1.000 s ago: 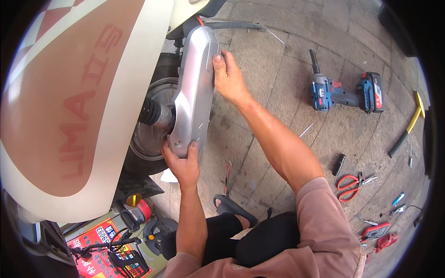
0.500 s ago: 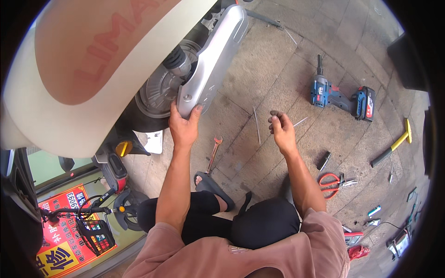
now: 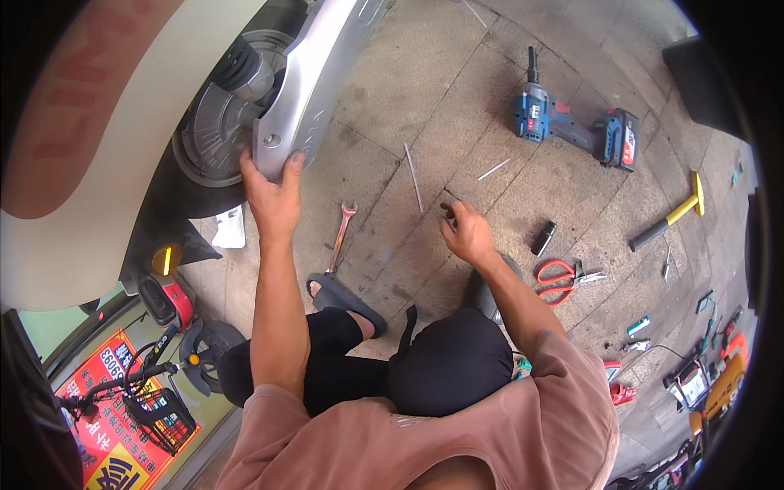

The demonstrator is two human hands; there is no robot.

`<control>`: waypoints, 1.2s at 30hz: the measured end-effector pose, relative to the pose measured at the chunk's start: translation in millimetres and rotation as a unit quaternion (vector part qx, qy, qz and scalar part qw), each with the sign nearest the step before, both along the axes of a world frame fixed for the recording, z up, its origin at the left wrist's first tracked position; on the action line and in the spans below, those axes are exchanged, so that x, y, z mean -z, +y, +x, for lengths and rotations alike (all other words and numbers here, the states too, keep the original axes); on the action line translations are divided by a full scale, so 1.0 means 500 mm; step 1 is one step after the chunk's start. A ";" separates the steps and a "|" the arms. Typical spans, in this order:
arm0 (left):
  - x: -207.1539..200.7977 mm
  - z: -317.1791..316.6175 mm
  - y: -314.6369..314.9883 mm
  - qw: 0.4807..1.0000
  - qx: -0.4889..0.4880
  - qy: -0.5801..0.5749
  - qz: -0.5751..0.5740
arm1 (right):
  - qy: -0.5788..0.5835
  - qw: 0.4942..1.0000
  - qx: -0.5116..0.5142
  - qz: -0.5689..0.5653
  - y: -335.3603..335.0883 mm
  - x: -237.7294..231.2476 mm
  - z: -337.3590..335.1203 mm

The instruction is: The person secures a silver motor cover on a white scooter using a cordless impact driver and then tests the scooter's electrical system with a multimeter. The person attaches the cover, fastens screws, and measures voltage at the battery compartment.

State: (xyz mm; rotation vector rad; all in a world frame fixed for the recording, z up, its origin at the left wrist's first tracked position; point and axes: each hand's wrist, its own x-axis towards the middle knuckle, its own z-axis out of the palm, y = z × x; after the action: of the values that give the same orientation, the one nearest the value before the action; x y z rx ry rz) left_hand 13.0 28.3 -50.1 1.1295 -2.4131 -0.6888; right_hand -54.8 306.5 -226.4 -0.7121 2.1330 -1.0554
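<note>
My left hand [image 3: 272, 200] grips the lower end of a long silver cover [image 3: 298, 90] on the scooter, its thumb and fingers on either side. Behind that cover sit the round wheel hub [image 3: 216, 139] and a dark ribbed rubber boot [image 3: 238, 67]. Over the paving, in front of my right knee, is my right hand [image 3: 467, 233] with its fingers curled in. Whatever it may hold is hidden. Two thin metal rods, a longer one [image 3: 413, 178] and a shorter one [image 3: 494, 169], lie just beyond it. An open-ended wrench [image 3: 341, 237] rests by my sandal [image 3: 347, 304].
The scooter's cream and brown body [image 3: 90, 106] fills the upper left. Rightward on the paving lie a blue cordless impact wrench [image 3: 572, 126], a yellow hammer [image 3: 674, 214], red-handled scissors [image 3: 563, 280] and a black socket [image 3: 543, 238]. A bicycle-like handlebar [image 3: 122, 377] stands lower left.
My view has shifted, so the scooter and tools sit lower and further left. My right hand has drawn back toward my knee and turned palm down. The left keeps its grip on the cover.
</note>
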 end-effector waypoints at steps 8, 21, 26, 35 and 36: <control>0.204 0.209 0.058 0.966 -0.225 0.019 0.128 | 0.088 0.972 -0.198 0.094 -0.177 0.060 -0.018; 0.352 0.344 0.102 0.891 0.115 -0.433 0.075 | -0.024 0.999 -0.026 0.018 0.109 -0.026 -0.026; 0.261 0.108 0.216 0.894 0.257 -0.322 0.179 | -0.169 0.983 0.065 -0.003 0.213 -0.062 0.014; 0.240 -0.247 0.576 0.755 0.323 -0.135 0.555 | -0.226 0.845 0.482 -0.051 0.297 -0.039 0.027; 0.236 -0.252 0.580 0.778 0.327 -0.140 0.518 | -0.145 0.860 0.486 0.050 0.336 -0.027 0.011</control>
State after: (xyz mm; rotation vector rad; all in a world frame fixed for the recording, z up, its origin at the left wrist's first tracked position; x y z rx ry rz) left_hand -113.2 318.2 -168.2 0.6322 -2.6596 -2.4426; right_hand -49.4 474.4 -213.0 0.6555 2.2313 -1.3930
